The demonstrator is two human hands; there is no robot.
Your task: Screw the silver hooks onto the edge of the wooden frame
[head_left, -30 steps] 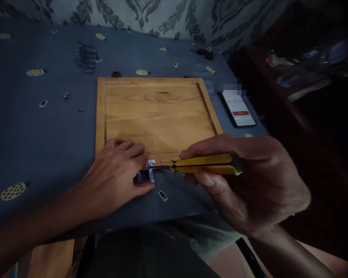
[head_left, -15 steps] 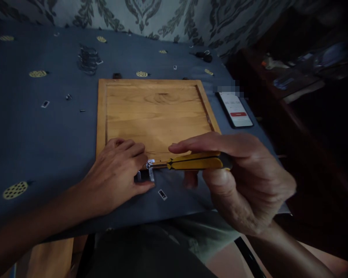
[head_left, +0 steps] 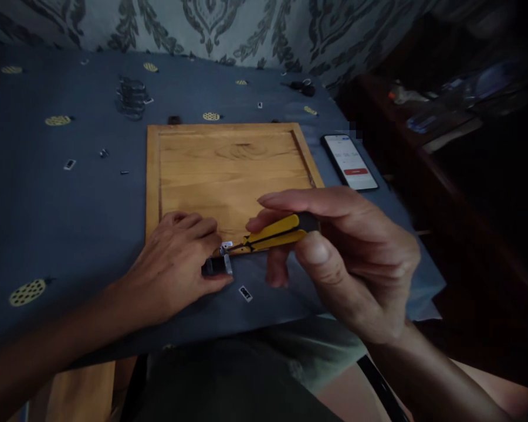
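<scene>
A framed wooden panel (head_left: 233, 181) lies flat on the blue patterned cloth (head_left: 97, 234). At its near edge, my left hand (head_left: 176, 266) holds a small shiny metal fitting (head_left: 227, 265) between thumb and fingers; part of the fitting is hidden. My right hand (head_left: 361, 264) grips a screwdriver (head_left: 278, 232) with a yellow and black handle. Its thin shaft points left and down, with the tip at the upper part of the metal fitting. Whether the tip sits in a screw is too small to tell.
A smartphone (head_left: 352, 164) with a lit screen lies right of the panel. Small metal pieces (head_left: 104, 153) and a screw (head_left: 124, 172) rest to the left. Several metal loops (head_left: 132, 97) and a black-handled object (head_left: 303, 88) are farther back. Dark furniture (head_left: 422, 176) stands at the right.
The screwdriver has tilted so its handle end is higher, and my right hand has moved slightly left and up. My left hand keeps its place at the fitting.
</scene>
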